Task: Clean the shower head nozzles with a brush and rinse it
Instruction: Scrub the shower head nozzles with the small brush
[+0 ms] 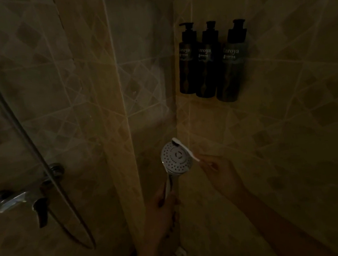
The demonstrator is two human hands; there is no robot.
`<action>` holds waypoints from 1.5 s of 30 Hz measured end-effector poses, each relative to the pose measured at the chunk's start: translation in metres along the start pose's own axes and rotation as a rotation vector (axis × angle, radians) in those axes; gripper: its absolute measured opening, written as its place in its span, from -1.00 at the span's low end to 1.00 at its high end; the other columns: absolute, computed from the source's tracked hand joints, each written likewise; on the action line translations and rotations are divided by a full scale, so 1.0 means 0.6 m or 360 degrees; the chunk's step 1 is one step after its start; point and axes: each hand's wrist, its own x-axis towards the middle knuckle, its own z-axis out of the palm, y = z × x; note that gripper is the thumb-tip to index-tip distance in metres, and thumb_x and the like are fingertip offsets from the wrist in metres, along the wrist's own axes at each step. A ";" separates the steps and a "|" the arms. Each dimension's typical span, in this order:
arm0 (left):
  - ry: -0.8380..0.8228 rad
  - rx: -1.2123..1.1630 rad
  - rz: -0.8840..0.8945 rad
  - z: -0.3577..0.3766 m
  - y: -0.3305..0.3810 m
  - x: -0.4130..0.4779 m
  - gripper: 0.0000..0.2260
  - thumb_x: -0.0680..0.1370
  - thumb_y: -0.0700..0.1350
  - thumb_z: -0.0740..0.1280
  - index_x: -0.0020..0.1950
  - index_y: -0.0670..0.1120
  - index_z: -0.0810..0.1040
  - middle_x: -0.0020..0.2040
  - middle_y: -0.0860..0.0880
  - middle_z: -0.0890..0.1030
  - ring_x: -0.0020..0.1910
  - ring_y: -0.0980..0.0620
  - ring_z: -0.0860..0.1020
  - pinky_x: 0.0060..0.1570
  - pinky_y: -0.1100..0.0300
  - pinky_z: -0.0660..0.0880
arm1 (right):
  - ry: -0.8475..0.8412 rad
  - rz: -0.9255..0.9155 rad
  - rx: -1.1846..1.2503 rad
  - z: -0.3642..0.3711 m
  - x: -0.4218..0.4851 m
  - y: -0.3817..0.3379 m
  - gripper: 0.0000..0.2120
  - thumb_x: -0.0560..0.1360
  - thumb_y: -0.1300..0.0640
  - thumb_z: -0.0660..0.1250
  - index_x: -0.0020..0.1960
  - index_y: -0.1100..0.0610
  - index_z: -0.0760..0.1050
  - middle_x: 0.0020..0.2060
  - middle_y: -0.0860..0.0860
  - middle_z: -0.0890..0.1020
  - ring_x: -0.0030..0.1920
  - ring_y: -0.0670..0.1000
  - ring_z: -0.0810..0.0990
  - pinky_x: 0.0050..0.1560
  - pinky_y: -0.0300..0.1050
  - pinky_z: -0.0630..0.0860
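SHOWER STALL: In a dim, beige-tiled stall, a person's left hand [163, 204] held a round chrome hand-held shower head [176, 158] upright by its handle, the grip closed around the stem and the perforated face turned toward the camera. The right hand [217, 168] pinched the end of a slim white plastic brush [186, 151], its grip narrow on the handle, with the dark bristles resting on the upper rim of the face. The shower head stood near a tiled wall corner [178, 122], with open room to its right along the side wall. Three dark pump bottles [210, 61] hung side by side on that wall, well above the hands; their contents could not be told. At left, a chrome mixer tap [21, 198] and a metal hose [14, 120] were well apart from the hands.
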 end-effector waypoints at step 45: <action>0.0020 -0.0211 -0.0287 -0.028 -0.022 0.040 -0.79 0.57 -0.09 0.25 -0.21 -0.15 0.54 -0.47 -0.05 0.47 -0.56 0.05 0.35 -0.57 0.26 0.22 | -0.0019 -0.0200 -0.0556 -0.017 -0.018 0.021 -0.75 0.57 0.08 0.23 0.21 -0.03 0.55 0.06 -0.03 0.66 0.04 -0.03 0.62 0.14 -0.09 0.54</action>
